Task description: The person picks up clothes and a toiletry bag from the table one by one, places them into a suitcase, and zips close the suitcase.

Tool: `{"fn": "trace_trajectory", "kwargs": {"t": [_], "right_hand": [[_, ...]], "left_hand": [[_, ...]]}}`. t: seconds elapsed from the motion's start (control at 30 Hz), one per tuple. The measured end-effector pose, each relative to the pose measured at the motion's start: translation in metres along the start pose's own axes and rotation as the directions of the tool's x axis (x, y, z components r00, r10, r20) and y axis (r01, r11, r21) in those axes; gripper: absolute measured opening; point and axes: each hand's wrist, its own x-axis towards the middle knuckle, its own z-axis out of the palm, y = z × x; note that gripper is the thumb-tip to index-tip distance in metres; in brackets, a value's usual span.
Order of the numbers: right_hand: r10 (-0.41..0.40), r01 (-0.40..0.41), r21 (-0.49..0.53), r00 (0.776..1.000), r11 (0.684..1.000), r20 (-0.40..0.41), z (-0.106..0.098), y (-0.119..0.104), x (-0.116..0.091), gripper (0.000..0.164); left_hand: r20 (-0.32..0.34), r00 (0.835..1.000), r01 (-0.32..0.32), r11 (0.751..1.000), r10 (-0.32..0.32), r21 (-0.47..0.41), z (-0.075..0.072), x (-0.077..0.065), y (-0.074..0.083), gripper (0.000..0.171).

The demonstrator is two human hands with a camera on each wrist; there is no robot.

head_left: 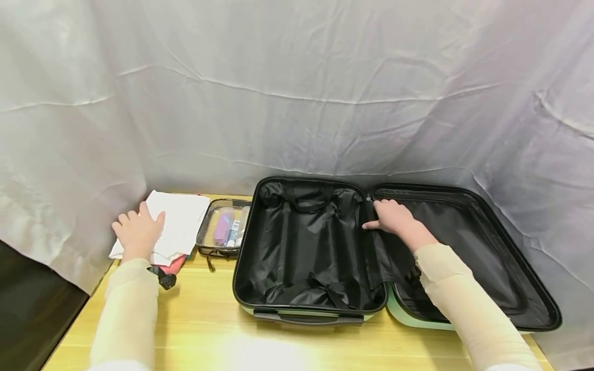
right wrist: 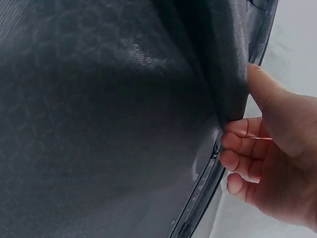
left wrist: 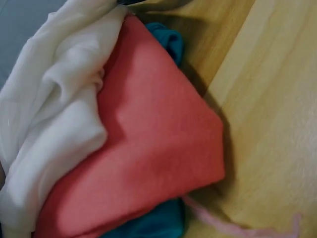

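Clear pouch (head_left: 209, 226) holding purple item (head_left: 224, 226) | open suitcase (head_left: 301, 237): handle (head_left: 308, 320) facing wearer | right hand (head_left: 394, 216) pinching lining flap (right wrist: 230, 64), length running near-to-far | left hand (head_left: 139, 232) lying splayed over white cloth (head_left: 183, 216)

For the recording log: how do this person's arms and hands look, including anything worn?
Long, plain cream sleeves cover both arms, the left sleeve and the right sleeve ending near the wrists. The left hand and right hand are ungloved. A small black device sits at the left wrist; something black shows by the right.
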Motion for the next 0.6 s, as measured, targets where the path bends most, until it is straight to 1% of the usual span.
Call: {"fn": "trace_trajectory", "kwargs": {"t": [0.1, 0.2, 0.3, 0.5, 0.6], "right_hand": [[0.007, -0.007, -0.006, 1.000, 1.000, -0.003, 0.0005, 0.0006, 0.0005, 0.063], [0.010, -0.010, -0.009, 1.000, 1.000, -0.005, 0.0002, 0.0002, 0.0014, 0.062], [0.014, -0.014, -0.007, 1.000, 1.000, -0.004, -0.0006, -0.0009, 0.0016, 0.062], [0.014, -0.014, -0.009, 1.000, 1.000, 0.011, -0.0024, -0.0033, 0.0001, 0.063], [0.013, -0.012, -0.014, 1.000, 1.000, 0.012, -0.0028, -0.0041, 0.0001, 0.064]], "left_hand": [[0.050, 0.999, 0.020, 1.000, -0.020, -0.010, 0.0013, 0.0017, -0.0007, 0.091], [0.074, 0.997, 0.031, 0.999, -0.029, -0.019, 0.0007, 0.0028, -0.0020, 0.094], [0.064, 0.998, 0.027, 0.999, -0.025, -0.027, -0.0005, 0.0030, -0.0020, 0.094], [0.021, 1.000, 0.014, 0.999, -0.013, -0.038, -0.0001, 0.0002, -0.0008, 0.095], [-0.010, 1.000, 0.002, 0.999, -0.003, -0.048, -0.0005, -0.0018, 0.0003, 0.092]]}}
